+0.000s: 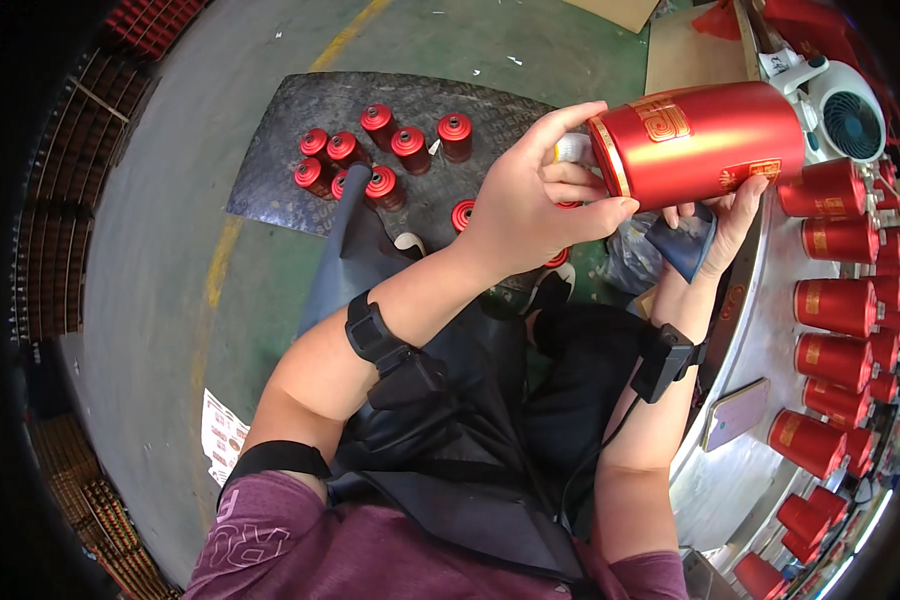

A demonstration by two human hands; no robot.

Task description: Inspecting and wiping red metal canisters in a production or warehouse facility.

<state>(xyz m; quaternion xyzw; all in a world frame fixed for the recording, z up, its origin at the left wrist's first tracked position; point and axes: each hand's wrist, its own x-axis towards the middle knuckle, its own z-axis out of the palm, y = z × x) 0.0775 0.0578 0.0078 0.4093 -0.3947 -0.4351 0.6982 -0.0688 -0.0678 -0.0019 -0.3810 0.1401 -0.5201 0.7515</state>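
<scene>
A glossy red bottle (705, 145) with gold print lies on its side in the air at the upper right, held between both my hands. My left hand (535, 195) grips its gold-rimmed left end, thumb below and fingers curled behind it. A small white piece (573, 148) shows among those fingers; I cannot tell whether it is a finger cover or part of the bottle. My right hand (732, 225) supports the bottle from below near its right end, thumb against its side. A dark blue cloth (688, 245) hangs at the right palm.
Rows of red bottles (835, 305) stand along the metal table (715, 500) on my right, with a phone (736, 414) and a white fan (850, 115). Several red bottles (409, 145) stand on a dark floor mat (280, 190) ahead. Racks (65, 220) line the far left.
</scene>
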